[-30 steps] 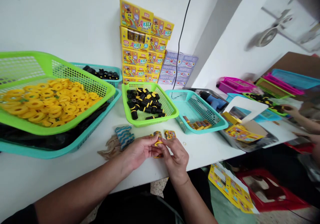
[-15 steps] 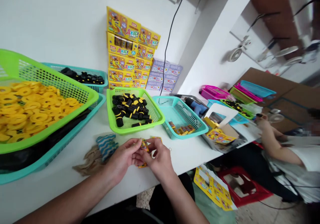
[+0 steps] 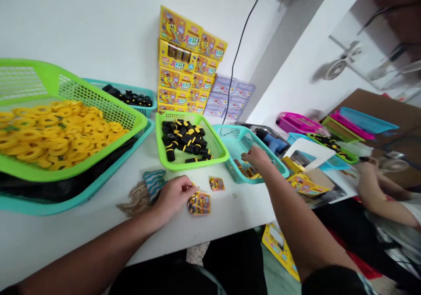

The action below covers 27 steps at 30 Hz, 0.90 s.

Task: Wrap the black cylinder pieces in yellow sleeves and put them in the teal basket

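My left hand (image 3: 176, 195) rests on the white table (image 3: 66, 229), fingers curled, pinching the edge of a small stack of yellow printed cards (image 3: 199, 202). A single yellow card (image 3: 216, 183) lies just beyond it. My right hand (image 3: 255, 156) reaches over the rim of the teal basket (image 3: 283, 170), fingers bent down above the small yellow boxed pieces (image 3: 247, 171) inside; what it holds, if anything, is hidden. The small green basket (image 3: 217, 154) of black and yellow cylinders (image 3: 184, 140) stands between the two hands.
A large green basket (image 3: 98, 161) of yellow rings (image 3: 55, 135) sits on a teal basket at left. Yellow boxes (image 3: 186, 62) are stacked at the wall. Folded cloth (image 3: 144, 189) lies beside my left hand. Another person's arm (image 3: 381, 194) works at right among coloured trays.
My right hand left the cards and moved right into the teal basket. My left hand lowered the card stack onto the table. The camera swung slightly.
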### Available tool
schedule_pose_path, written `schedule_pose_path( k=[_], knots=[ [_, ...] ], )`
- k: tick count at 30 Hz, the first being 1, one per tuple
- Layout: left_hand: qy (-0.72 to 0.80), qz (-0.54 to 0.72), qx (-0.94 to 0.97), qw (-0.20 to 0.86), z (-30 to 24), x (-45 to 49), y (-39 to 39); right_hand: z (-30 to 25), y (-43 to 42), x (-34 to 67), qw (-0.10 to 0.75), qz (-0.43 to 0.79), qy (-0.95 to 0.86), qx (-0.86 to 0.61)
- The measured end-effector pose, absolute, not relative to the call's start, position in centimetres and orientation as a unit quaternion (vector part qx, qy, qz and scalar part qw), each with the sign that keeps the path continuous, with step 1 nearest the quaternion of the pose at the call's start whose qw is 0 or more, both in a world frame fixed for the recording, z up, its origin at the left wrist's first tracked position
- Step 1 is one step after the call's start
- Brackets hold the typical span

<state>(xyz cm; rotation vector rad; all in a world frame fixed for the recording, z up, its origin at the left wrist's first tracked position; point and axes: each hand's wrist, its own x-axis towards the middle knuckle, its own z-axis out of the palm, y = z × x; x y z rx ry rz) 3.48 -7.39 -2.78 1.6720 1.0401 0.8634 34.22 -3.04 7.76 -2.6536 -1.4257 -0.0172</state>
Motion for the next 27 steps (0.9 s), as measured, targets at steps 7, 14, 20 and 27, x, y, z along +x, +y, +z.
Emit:
schedule_pose_path(
  k=[7, 14, 20, 27],
  knots=[
    [0.447, 0.336, 0.738, 0.377, -3.2, 3.2, -6.9, 7.7, -6.7, 30.8, 0.182, -0.028, -0.513, -0.838],
    [0.419, 0.27, 0.789, 0.36, -2.8, 3.4, -7.8, -0.4, -14.2, 22.7, 0.347, 0.17, -0.604, -0.697],
    [0.422, 0.279, 0.769, 0.392, -3.0, 4.0, -8.2, -3.1, -15.7, 21.4, 0.4, 0.27, -0.512, -0.711],
    [0.411, 0.338, 0.757, 0.379, -3.7, 3.9, -7.6, -2.8, -16.0, 20.5, 0.346, 0.203, -0.586, -0.704]
  ],
)
